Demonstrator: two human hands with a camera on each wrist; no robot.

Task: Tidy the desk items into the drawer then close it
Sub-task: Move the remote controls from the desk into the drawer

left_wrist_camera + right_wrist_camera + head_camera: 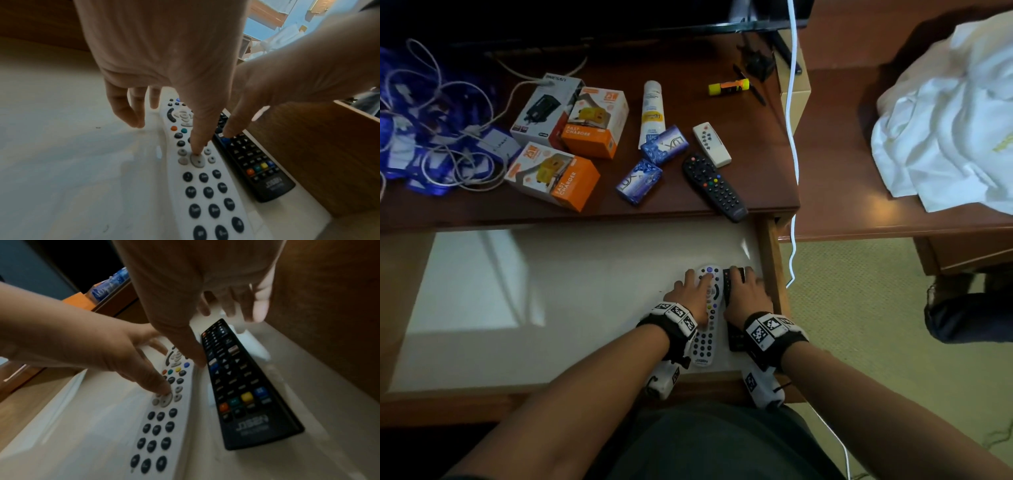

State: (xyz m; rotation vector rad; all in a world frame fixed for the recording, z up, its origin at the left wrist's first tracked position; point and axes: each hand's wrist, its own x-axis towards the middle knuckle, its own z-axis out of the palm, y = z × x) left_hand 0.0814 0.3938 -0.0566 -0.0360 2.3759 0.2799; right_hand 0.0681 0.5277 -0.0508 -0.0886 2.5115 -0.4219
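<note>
The drawer (551,291) is pulled out, and its white floor holds two remotes side by side at the right end. My left hand (688,294) rests on the white remote (703,346), thumb tip on a grey button (197,160), other fingers (131,116) down at its left edge. My right hand (748,294) lies over the black remote (236,386), thumb at its left edge, fingers (259,308) hovering past its far end. Both remotes lie flat. On the desk (482,212) lie a dark remote (714,186), a small white remote (711,144), two soap boxes (639,181), a tube (652,113) and charger boxes (553,174).
A yellow glue stick (728,86) and a pen (751,87) lie at the desk's back right. Tangled cables and blue lanyards (431,120) cover the left end. A white cord (792,137) hangs past the desk's right edge. The drawer's right wall (770,257) is close to my right hand.
</note>
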